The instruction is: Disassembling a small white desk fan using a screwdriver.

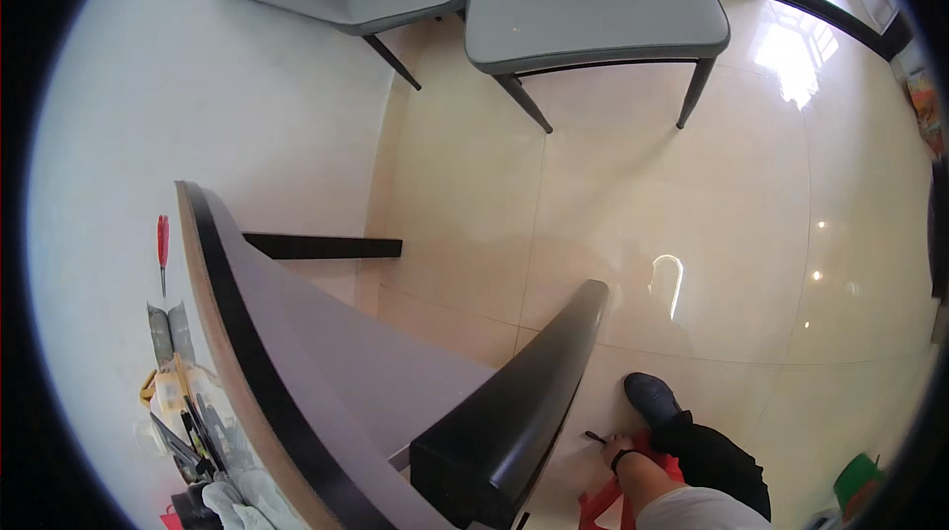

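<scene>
Low at the right, my left hand [621, 447] hangs near the floor, beside a black-shod foot [651, 399]. A dark band circles its wrist, and a pale sleeve covers the upper arm. Its fingers are closed around a small, slim dark object [594, 437]; only one end sticks out, so its kind does not show. Below the hand is a red plastic stool [600, 503], partly hidden by the arm. To the left of the hand stands a thick black table leg [509, 401]. My right hand is not in view.
A table edge [237, 332] runs down the left. Beyond it lie a red-handled screwdriver [163, 248] and a cluster of tools and bags [198, 431]. Two grey chairs [598, 6] stand at the far side, on glossy tiles. A green object [856, 479] is at the lower right.
</scene>
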`<state>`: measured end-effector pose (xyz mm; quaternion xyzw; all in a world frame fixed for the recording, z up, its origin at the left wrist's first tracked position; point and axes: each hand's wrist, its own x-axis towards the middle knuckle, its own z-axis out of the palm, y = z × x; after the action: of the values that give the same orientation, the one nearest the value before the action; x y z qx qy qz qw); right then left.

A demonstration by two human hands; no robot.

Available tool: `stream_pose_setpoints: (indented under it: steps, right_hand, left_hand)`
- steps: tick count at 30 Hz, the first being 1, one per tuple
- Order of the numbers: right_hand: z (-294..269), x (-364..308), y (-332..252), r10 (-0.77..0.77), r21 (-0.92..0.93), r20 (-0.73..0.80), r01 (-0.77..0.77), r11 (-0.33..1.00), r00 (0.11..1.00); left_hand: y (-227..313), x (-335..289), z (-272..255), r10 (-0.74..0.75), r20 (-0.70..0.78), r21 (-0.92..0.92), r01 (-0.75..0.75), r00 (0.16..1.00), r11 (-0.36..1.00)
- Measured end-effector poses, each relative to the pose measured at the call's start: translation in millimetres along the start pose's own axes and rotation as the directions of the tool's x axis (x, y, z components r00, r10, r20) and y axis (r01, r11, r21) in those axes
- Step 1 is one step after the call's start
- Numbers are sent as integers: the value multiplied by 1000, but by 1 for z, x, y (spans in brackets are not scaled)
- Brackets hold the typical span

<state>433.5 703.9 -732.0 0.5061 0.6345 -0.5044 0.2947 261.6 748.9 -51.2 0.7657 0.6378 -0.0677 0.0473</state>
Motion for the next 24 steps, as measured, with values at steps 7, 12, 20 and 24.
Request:
stream_pose_setpoints:
  steps: [7,12,20,24]
  right_hand:
    - [-19,-14,-5,-111,-41,59,114,993,992]
    - [18,9,2,16,60,165,-26,998,986]
    - [-17,-11,-14,-70,2,24,70,998,997]
    - [1,-7,-9,-42,70,-42,45,996,998]
  left_hand:
    - [4,0,-6,-7,7,45,6,1000,999]
    - [-2,15,-49,26,150,36,-32,988,999]
    - [-11,41,-106,51,337,56,-74,940,996]
    - [-17,50,-116,64,368,51,-89,928,995]
